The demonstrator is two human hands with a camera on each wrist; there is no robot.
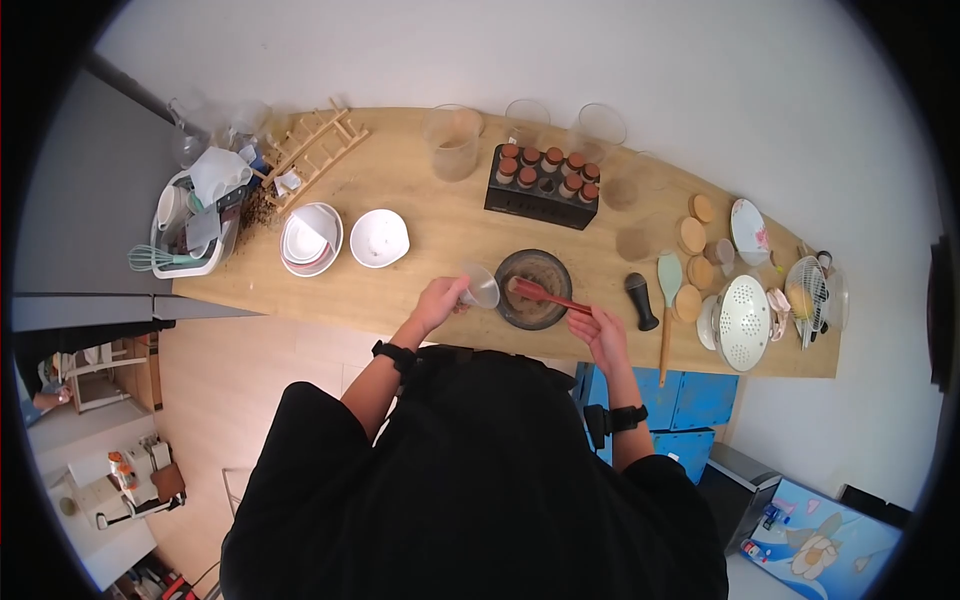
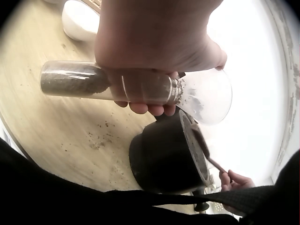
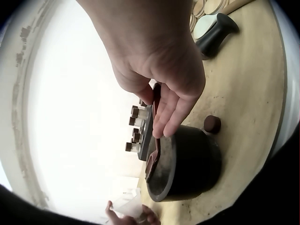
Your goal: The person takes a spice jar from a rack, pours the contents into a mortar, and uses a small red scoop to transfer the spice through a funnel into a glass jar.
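My left hand (image 1: 438,303) grips a clear glass spice jar (image 2: 75,79), its lower part holding grey-brown powder. A translucent funnel (image 2: 211,96) sits in the jar's mouth, with bits of powder clinging near its neck. My right hand (image 1: 600,338) pinches the handle of a reddish-brown spoon (image 1: 548,295). The spoon's head is over the black mortar (image 2: 164,157), which has brown powder inside. In the head view the funnel is just left of the mortar's rim. A small brown cap (image 3: 212,124) lies on the table beside the mortar.
Right of the mortar lie a black pestle (image 1: 640,300) and a pale green spatula (image 1: 669,280). Behind stands a black rack (image 1: 540,206) of capped jars. White bowls (image 1: 380,240) are at left, a white colander (image 1: 744,325) at right. Spilled powder (image 2: 101,138) dots the table.
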